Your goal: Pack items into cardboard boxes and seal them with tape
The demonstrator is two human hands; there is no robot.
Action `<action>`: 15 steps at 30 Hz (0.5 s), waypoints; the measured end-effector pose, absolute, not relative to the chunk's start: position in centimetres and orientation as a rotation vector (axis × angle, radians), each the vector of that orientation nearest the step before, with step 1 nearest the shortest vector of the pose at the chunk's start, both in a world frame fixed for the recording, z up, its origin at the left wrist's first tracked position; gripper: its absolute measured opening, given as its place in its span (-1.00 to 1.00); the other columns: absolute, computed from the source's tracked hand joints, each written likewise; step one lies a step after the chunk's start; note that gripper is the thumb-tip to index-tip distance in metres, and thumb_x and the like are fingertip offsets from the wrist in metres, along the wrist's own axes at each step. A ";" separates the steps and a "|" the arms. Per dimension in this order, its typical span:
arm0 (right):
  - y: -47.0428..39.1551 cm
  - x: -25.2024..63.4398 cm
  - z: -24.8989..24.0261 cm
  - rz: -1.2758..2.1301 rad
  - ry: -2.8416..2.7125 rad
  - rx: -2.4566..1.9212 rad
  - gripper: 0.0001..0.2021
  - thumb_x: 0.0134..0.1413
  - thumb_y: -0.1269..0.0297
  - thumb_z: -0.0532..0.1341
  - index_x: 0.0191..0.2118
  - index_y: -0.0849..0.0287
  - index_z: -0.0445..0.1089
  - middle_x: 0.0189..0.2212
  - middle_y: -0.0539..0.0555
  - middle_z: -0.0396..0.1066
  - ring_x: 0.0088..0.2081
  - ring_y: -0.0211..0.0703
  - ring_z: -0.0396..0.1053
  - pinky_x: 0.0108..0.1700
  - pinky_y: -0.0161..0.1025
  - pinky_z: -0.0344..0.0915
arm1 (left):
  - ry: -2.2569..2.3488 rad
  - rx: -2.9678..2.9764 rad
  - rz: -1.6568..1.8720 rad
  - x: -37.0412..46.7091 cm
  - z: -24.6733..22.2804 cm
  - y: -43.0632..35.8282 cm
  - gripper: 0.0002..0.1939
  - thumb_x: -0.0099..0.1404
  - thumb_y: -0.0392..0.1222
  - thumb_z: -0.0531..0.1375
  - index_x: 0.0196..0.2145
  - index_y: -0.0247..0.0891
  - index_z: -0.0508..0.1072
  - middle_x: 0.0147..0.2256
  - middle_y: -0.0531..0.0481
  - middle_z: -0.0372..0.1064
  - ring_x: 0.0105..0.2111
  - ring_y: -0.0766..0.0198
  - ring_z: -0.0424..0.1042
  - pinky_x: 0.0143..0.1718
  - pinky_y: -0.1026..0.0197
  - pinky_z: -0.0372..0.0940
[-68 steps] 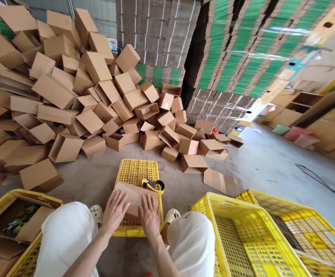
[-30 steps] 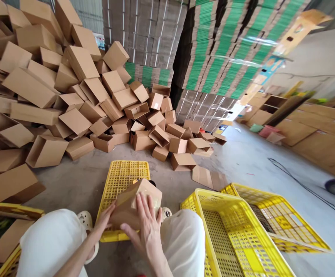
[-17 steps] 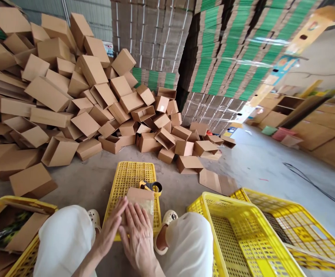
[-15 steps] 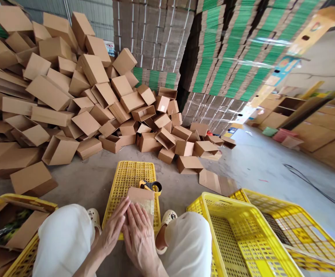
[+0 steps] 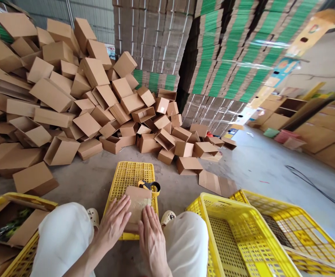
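A small cardboard box (image 5: 136,215) with clear tape on its top lies on an upturned yellow crate (image 5: 131,171) between my knees. My left hand (image 5: 114,221) rests flat on the box's left side, fingers extended. Along its right edge lies my right hand (image 5: 153,238), fingers straight and side by side, touching the box and gripping nothing. A black and yellow tape dispenser (image 5: 150,186) sits on the crate just beyond the box.
Brown boxes (image 5: 52,94) are heaped ahead and to the left. Yellow crates (image 5: 228,231) stand at the right. At the lower left, another crate (image 5: 25,261) holds an open carton (image 5: 31,227). Flattened cardboard stacks (image 5: 228,57) rise behind.
My hands have moved apart from the middle of the box, left hand to the left side and right hand to the right edge. More of the taped top shows.
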State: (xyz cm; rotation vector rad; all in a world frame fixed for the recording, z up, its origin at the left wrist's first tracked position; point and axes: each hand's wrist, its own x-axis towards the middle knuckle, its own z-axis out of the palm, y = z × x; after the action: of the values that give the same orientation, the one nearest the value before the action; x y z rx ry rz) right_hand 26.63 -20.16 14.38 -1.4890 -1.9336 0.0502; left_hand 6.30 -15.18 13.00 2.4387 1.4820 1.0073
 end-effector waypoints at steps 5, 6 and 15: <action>-17.8 26.1 15.2 0.022 -1.960 -1.489 -0.53 0.48 0.32 0.05 0.38 0.17 0.40 0.34 0.22 0.39 0.41 0.15 0.29 0.41 0.12 0.35 | 1.335 2.552 0.987 8.9 13.7 -14.1 -0.50 0.62 -0.15 -0.01 0.41 -0.16 0.35 0.35 -0.16 0.37 0.37 0.01 0.35 0.43 -0.20 0.25; -17.1 26.0 15.5 0.040 -1.962 -1.502 -0.52 0.47 0.34 0.05 0.37 0.17 0.41 0.33 0.22 0.41 0.41 0.14 0.30 0.41 0.11 0.35 | 1.323 2.562 0.991 9.2 13.7 -13.9 -0.50 0.61 -0.16 -0.01 0.41 -0.17 0.36 0.34 -0.18 0.38 0.36 0.00 0.36 0.40 -0.19 0.29; -16.5 26.0 15.5 0.098 -1.953 -1.505 -0.52 0.46 0.32 0.05 0.36 0.18 0.44 0.34 0.24 0.39 0.41 0.15 0.29 0.42 0.12 0.33 | 1.357 2.563 0.964 9.5 12.6 -14.3 -0.45 0.58 -0.22 0.00 0.45 -0.11 0.29 0.41 -0.17 0.28 0.42 -0.03 0.27 0.39 -0.21 0.30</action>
State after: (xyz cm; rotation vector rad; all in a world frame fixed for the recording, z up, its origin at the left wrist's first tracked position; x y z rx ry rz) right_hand 26.00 -16.51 15.51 -1.5049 -1.9530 0.0977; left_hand 9.54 -14.35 12.64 2.5628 1.3571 0.9637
